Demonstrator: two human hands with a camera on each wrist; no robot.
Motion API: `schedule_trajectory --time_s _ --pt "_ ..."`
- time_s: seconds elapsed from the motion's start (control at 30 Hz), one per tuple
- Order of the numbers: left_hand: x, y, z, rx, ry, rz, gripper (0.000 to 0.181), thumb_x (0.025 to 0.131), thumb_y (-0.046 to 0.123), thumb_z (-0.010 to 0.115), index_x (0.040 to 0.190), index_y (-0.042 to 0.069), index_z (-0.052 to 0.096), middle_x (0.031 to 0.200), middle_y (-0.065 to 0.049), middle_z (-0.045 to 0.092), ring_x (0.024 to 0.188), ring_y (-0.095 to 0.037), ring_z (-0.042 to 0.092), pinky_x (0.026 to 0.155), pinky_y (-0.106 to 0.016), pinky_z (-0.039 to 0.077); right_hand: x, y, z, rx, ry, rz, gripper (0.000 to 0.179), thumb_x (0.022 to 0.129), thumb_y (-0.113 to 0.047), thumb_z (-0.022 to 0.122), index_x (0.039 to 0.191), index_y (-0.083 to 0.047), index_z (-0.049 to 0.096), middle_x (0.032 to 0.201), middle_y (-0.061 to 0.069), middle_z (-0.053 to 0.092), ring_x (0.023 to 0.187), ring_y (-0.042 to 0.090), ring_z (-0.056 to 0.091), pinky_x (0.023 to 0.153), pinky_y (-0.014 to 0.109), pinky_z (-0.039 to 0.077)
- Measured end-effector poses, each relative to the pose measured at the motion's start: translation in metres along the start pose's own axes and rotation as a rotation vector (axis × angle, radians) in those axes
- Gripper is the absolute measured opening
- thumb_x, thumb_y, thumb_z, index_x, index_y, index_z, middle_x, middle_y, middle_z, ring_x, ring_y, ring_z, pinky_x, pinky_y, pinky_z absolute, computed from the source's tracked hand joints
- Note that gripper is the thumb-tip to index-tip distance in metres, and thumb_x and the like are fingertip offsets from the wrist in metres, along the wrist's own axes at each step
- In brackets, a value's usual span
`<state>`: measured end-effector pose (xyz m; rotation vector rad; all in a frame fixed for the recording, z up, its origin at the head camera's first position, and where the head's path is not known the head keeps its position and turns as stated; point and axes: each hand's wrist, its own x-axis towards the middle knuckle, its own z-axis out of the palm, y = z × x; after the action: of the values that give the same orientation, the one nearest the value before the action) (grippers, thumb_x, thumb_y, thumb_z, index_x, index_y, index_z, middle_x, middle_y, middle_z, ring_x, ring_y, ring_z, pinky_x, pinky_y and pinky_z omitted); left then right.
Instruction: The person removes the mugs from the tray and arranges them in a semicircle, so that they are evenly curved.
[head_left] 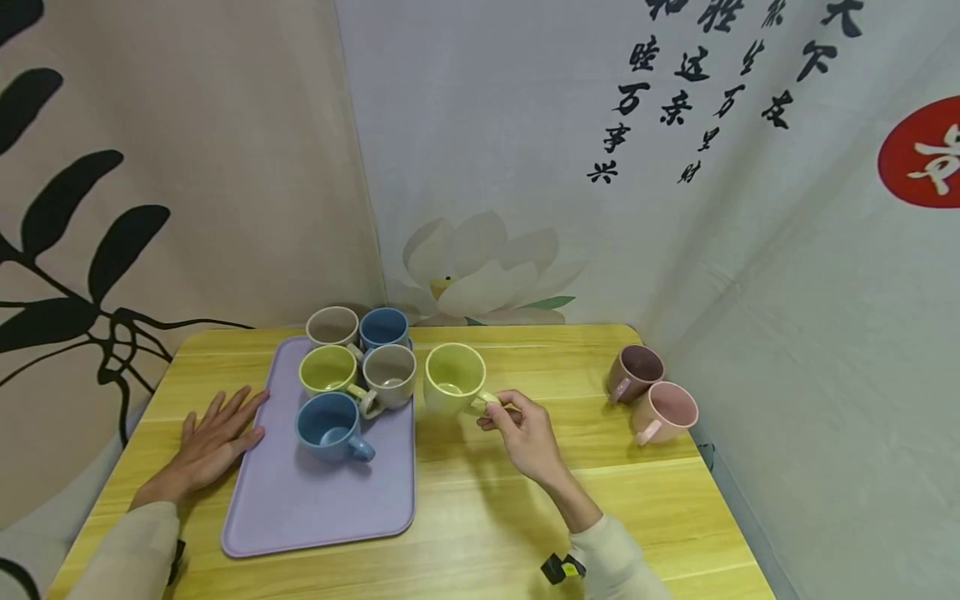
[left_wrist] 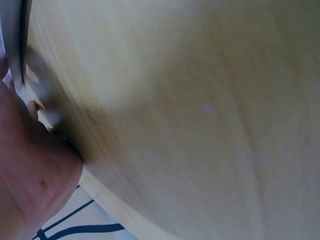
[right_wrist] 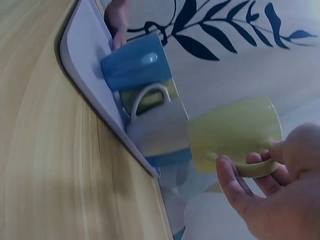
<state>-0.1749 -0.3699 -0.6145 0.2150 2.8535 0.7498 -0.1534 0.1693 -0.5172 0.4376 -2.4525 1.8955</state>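
Observation:
My right hand (head_left: 528, 433) pinches the handle of a yellow-green mug (head_left: 454, 375), held upright above the table just right of the tray. In the right wrist view that mug (right_wrist: 235, 132) hangs clear of the wood, thumb and fingers about its handle. Flat beside the lavender tray (head_left: 322, 508), my left hand (head_left: 213, 446) has its fingers spread, fingertips at the left rim. On the tray stand a near blue mug (head_left: 328, 429), another yellow-green mug (head_left: 327, 371), a grey-white mug (head_left: 390, 379), a far blue mug (head_left: 384, 327) and a beige mug (head_left: 332, 327).
A dark mauve mug (head_left: 636, 371) and a pink mug (head_left: 666, 410) stand together at the table's right edge. Behind the wooden table (head_left: 480, 533) hangs a pale curtain (head_left: 480, 125) with printed leaves, a lotus and writing.

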Motion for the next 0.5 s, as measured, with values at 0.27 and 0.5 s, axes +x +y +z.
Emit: schedule_trajectory --time_s 0.27,0.5 --pt "0.000 -0.001 0.000 -0.004 -0.001 0.000 0.073 0.120 0.051 0.044 0.182 0.018 0.020 0.187 -0.033 0.005 0.170 -0.067 -0.010 0.124 -0.092 -0.015 0.005 0.016 -0.019 0.008 0.117 0.079 0.020 0.116 -0.013 0.064 0.125 0.003 0.073 0.120 0.031 0.079 0.101 0.027 0.087 0.085 0.029 0.070" --pt "0.001 -0.002 0.001 -0.009 0.001 0.003 0.073 0.120 0.051 0.043 0.182 0.019 0.020 0.188 -0.032 0.005 0.170 -0.066 -0.011 0.124 -0.092 -0.016 0.010 0.031 -0.034 0.033 0.168 0.103 0.025 0.117 -0.010 0.060 0.127 0.012 0.066 0.126 0.035 0.068 0.107 0.030 0.085 0.101 0.033 0.069"
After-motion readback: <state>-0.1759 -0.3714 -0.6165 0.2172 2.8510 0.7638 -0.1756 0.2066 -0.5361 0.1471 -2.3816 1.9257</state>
